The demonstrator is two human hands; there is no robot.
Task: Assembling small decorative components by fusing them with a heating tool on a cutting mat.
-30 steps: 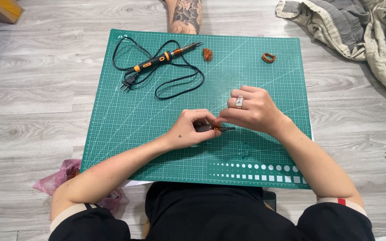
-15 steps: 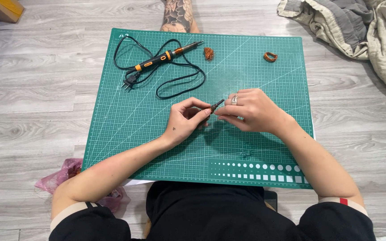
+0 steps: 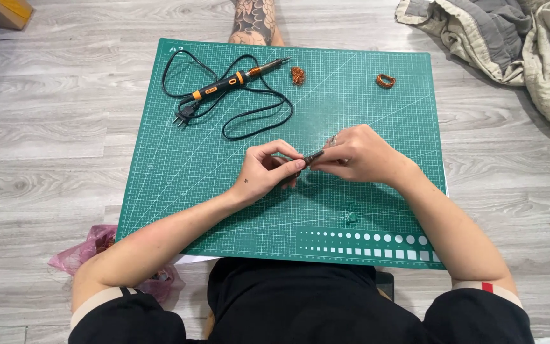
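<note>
A small dark metal piece [image 3: 314,156], too small to tell apart further, is pinched between the fingertips of the left hand [image 3: 265,171] and the right hand [image 3: 358,155], both grips pressed together on it just above the middle of the green cutting mat [image 3: 179,191]. Farther up the mat, a black and orange soldering iron [image 3: 237,79] is laid with its looped black cord [image 3: 249,114], a ball of copper wire [image 3: 297,75] just beside its tip, and a small brown ring [image 3: 386,81] well apart to the right. The mat is spread on a grey wooden floor [image 3: 52,140], with a crumpled blanket [image 3: 517,44] at the upper right and a pink plastic bag [image 3: 97,245] by the left elbow.
</note>
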